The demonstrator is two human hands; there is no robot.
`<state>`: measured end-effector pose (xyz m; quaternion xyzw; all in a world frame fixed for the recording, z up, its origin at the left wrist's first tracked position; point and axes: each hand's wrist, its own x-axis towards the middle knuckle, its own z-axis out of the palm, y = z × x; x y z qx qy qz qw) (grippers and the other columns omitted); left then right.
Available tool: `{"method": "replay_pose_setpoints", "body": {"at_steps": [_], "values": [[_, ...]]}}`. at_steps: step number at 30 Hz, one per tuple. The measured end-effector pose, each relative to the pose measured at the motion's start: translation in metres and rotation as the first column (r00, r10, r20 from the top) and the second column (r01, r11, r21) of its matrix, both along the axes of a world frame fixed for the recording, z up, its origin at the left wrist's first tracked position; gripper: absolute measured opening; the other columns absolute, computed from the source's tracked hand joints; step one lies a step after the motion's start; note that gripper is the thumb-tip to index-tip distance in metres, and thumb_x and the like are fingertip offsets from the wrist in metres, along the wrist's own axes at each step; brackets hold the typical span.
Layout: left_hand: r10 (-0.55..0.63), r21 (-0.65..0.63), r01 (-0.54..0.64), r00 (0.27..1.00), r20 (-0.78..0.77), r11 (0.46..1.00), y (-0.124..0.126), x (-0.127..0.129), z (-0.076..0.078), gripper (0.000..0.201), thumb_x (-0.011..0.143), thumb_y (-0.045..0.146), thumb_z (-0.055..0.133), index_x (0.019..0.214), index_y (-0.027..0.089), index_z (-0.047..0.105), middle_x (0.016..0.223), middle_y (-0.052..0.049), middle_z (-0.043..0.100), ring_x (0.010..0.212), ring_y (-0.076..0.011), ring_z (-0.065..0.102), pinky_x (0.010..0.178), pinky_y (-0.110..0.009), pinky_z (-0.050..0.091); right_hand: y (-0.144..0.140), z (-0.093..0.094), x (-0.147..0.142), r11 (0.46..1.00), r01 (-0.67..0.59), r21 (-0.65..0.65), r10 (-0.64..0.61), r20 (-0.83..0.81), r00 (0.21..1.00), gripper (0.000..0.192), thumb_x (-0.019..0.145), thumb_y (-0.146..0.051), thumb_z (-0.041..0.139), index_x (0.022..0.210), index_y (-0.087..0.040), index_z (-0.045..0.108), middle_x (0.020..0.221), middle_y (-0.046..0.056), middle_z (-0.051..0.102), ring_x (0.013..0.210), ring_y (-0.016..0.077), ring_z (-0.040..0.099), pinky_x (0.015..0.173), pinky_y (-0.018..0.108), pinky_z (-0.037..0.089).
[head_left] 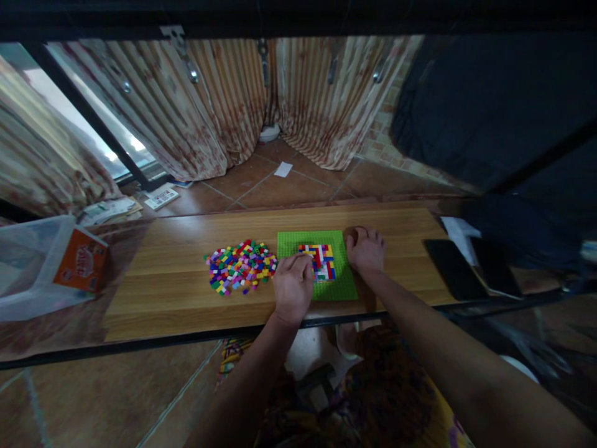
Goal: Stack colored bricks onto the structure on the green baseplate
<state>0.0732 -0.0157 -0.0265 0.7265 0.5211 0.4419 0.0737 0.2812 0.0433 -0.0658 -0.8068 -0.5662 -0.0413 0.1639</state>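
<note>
On the green baseplate (333, 283), left hand (293, 283) fingers seemingly pinch together; right hand (366, 249) rests curled beside it.

**Little That Can Be Read**

The orange box (81, 260) inside the clear plastic bag (28, 267), at the left end of the tabletop (177, 292), carries a red logo on a white patch, but its letters are too blurred to make out. On the floor at far left, a white card (161, 198) shows dark printed marks, perhaps a barcode, also too small to read. No other lettering or numbers can be made out.
</note>
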Motion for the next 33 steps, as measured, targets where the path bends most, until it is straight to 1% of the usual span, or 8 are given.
{"method": "replay_pose_setpoints", "body": {"at_steps": [5, 10, 13, 17, 20, 24, 29, 33], "values": [[-0.017, 0.002, 0.017, 0.993, -0.118, 1.000, -0.001, 0.006, -0.005, 0.017, 0.089, 0.014, 0.055, 0.094, 0.020, 0.070, 0.098, -0.003, 0.075, 0.084, -0.0177, 0.066, 0.079, -0.033, 0.051, -0.001, 0.001, -0.001, 1.000, 0.005, -0.005, -0.004, 0.007, 1.000, 0.045, 0.092, -0.036, 0.038, 0.124, -0.012, 0.058, 0.130, 0.018, 0.057, 0.115, 0.0321, 0.047, 0.097, 0.045, 0.032], [-0.051, -0.032, 0.047, 0.984, -0.168, 0.998, -0.009, 0.005, -0.003, 0.023, 0.091, 0.015, 0.050, 0.105, 0.018, 0.068, 0.104, -0.007, 0.074, 0.091, -0.0192, 0.066, 0.083, -0.035, 0.051, 0.000, 0.003, -0.001, 0.999, 0.010, -0.031, -0.010, -0.005, 1.000, 0.046, 0.093, -0.036, 0.038, 0.126, -0.012, 0.057, 0.131, 0.018, 0.056, 0.117, 0.0324, 0.046, 0.098, 0.046, 0.032], [-0.055, -0.064, 0.044, 0.981, -0.185, 0.997, -0.012, 0.005, -0.002, 0.027, 0.093, 0.016, 0.047, 0.112, 0.018, 0.065, 0.102, -0.007, 0.074, 0.087, -0.0193, 0.066, 0.082, -0.035, 0.051, 0.000, 0.003, -0.001, 0.999, 0.007, -0.031, -0.007, -0.004, 1.000, 0.046, 0.093, -0.036, 0.037, 0.126, -0.012, 0.057, 0.131, 0.019, 0.056, 0.117, 0.0326, 0.047, 0.098, 0.046, 0.032], [-0.004, -0.112, -0.014, 0.987, -0.161, 0.994, -0.011, 0.006, -0.003, 0.029, 0.093, 0.023, 0.050, 0.119, 0.021, 0.062, 0.092, -0.005, 0.074, 0.080, -0.0195, 0.064, 0.080, -0.034, 0.050, -0.001, 0.004, -0.001, 1.000, -0.003, -0.010, 0.003, -0.013, 1.000, 0.045, 0.092, -0.035, 0.038, 0.125, -0.012, 0.058, 0.131, 0.019, 0.056, 0.117, 0.0327, 0.046, 0.098, 0.047, 0.032], [0.008, -0.143, -0.026, 0.992, -0.126, 0.989, -0.009, 0.007, -0.003, 0.029, 0.091, 0.026, 0.055, 0.119, 0.021, 0.062, 0.091, -0.005, 0.073, 0.081, -0.0202, 0.064, 0.081, -0.035, 0.050, -0.001, 0.003, -0.001, 1.000, 0.000, -0.005, 0.000, -0.011, 1.000, 0.045, 0.092, -0.036, 0.038, 0.125, -0.012, 0.058, 0.131, 0.019, 0.056, 0.116, 0.0325, 0.047, 0.097, 0.046, 0.032], [-0.012, -0.155, -0.004, 0.995, -0.101, 0.988, -0.006, 0.006, -0.002, 0.028, 0.089, 0.026, 0.059, 0.116, 0.020, 0.062, 0.093, -0.004, 0.074, 0.084, -0.0202, 0.064, 0.083, -0.036, 0.049, -0.001, 0.003, -0.001, 1.000, 0.010, -0.015, -0.010, 0.001, 1.000, 0.046, 0.093, -0.037, 0.037, 0.126, -0.012, 0.058, 0.131, 0.018, 0.056, 0.116, 0.0322, 0.047, 0.098, 0.046, 0.032], [-0.088, -0.116, 0.074, 0.989, -0.121, 0.991, -0.004, 0.005, -0.004, 0.016, 0.092, 0.026, 0.055, 0.101, 0.020, 0.067, 0.099, -0.005, 0.073, 0.087, -0.0196, 0.063, 0.082, -0.037, 0.047, 0.000, 0.001, -0.001, 1.000, 0.007, -0.014, -0.007, 0.001, 1.000, 0.046, 0.093, -0.036, 0.038, 0.126, -0.012, 0.058, 0.131, 0.018, 0.056, 0.116, 0.0325, 0.047, 0.097, 0.046, 0.032], [-0.105, -0.092, 0.094, 0.987, -0.118, 0.991, -0.004, 0.006, -0.007, 0.020, 0.093, 0.025, 0.053, 0.102, 0.020, 0.070, 0.103, -0.006, 0.073, 0.092, -0.0197, 0.062, 0.084, -0.038, 0.047, 0.001, 0.000, 0.000, 1.000, 0.012, -0.003, -0.012, 0.000, 1.000, 0.046, 0.092, -0.036, 0.038, 0.126, -0.012, 0.058, 0.132, 0.018, 0.056, 0.116, 0.0328, 0.048, 0.097, 0.046, 0.032]]}}
